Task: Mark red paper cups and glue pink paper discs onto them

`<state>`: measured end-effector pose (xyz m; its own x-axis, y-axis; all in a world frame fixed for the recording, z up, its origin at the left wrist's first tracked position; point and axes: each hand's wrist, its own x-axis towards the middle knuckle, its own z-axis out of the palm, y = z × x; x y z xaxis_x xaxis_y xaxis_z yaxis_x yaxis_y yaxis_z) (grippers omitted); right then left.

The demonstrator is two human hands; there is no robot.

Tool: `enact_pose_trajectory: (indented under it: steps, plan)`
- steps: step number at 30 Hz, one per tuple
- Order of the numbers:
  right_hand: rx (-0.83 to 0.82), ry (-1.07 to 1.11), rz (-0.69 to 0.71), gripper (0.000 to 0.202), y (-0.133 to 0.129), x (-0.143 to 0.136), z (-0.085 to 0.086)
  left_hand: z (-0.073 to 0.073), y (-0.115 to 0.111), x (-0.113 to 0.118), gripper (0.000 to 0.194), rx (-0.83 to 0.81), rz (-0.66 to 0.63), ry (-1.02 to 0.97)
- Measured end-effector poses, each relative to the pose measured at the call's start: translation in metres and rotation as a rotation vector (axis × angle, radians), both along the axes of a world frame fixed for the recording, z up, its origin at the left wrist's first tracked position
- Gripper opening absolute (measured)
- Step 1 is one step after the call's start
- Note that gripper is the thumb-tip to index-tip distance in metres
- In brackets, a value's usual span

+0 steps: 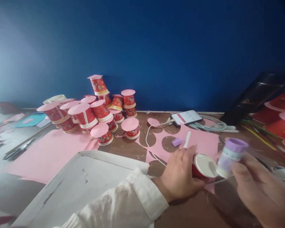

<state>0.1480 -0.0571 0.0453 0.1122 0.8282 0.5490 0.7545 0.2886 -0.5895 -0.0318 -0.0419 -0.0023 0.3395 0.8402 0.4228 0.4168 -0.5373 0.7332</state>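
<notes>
My left hand (178, 174) is closed around a red paper cup (205, 165), which lies tilted with its white round base toward the right. In my right hand (258, 183) is a purple glue stick (232, 157), somewhat blurred, with its lower end close to the edge of the cup's base; whether they touch I cannot tell. Beyond my left hand lie a small purple cap (176, 142) and a white stick-like piece (187, 139). Under them is a pink paper sheet (201, 139) with round holes cut out.
Red paper cups topped with pink discs (79, 109) stand stacked at the left. Scissors (21, 148) lie beside pink sheets (47, 152). A phone (187, 117) with a white cable rests near the blue wall. A black cylinder (249, 95) leans at the right.
</notes>
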Motion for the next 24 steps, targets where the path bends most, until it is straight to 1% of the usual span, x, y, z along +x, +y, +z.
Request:
enact_pose_trajectory:
  steps: [2, 4, 6, 8, 12, 14, 17, 21, 24]
  plan:
    - [-0.009, 0.006, 0.112, 0.034, 0.002, -0.001, -0.004, -0.001, 0.000, 0.000, 0.085, 0.036, -0.013, 0.016]
    - [-0.032, -0.009, 0.194, 0.035, 0.003, -0.002, -0.008, -0.002, 0.001, 0.001, 0.080, 0.070, -0.035, 0.032]
    - [-0.053, -0.020, 0.243, 0.035, 0.004, -0.002, -0.012, -0.003, 0.001, 0.001, 0.075, 0.099, -0.053, 0.051]
    - [-0.060, -0.023, 0.251, 0.034, 0.003, -0.003, -0.011, -0.004, 0.002, 0.000, 0.075, 0.118, -0.061, 0.062]
    - [-0.029, 0.013, 0.208, 0.031, 0.001, -0.004, -0.003, -0.004, 0.001, 0.000, 0.085, 0.137, -0.047, 0.071]
    - [-0.017, 0.023, 0.200, 0.028, 0.000, -0.006, 0.000, -0.004, 0.000, 0.000, 0.086, 0.136, -0.049, 0.075]
    - [-0.037, 0.037, 0.181, 0.027, 0.000, -0.009, 0.000, -0.003, 0.000, 0.000, 0.086, 0.121, -0.052, 0.082]
    - [-0.066, 0.083, 0.091, 0.030, 0.000, -0.007, -0.003, -0.004, 0.001, 0.000, 0.085, 0.065, -0.005, 0.042]
    - [-0.101, 0.181, -0.030, 0.031, 0.001, -0.003, -0.002, -0.002, 0.003, -0.002, 0.082, -0.018, 0.048, 0.001]
